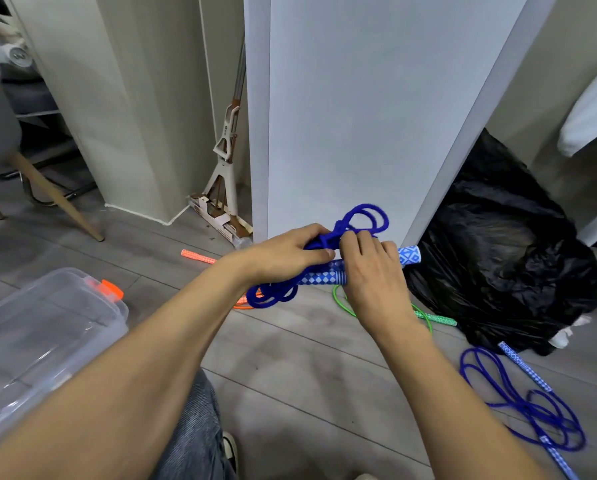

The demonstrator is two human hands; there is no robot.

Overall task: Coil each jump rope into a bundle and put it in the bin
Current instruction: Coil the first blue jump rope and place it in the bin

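A blue jump rope [366,216] is bundled in the air between both hands, its loops sticking up and hanging down at the left. My left hand [286,252] grips the knotted middle of the cord. My right hand [370,271] holds the two blue-and-white patterned handles [409,255] and pinches the cord at the knot. The clear plastic bin [47,341] with an orange latch stands on the floor at the left. A second blue rope [532,407] lies loose on the floor at the right. A green rope [428,318] and an orange rope [198,256] lie behind my hands.
A white panel [359,116] stands straight ahead. Right of it slumps a black plastic bag [508,258]. A mop [226,174] leans in the corner. A chair leg [54,195] is at the far left. My knee and shoe show at the bottom.
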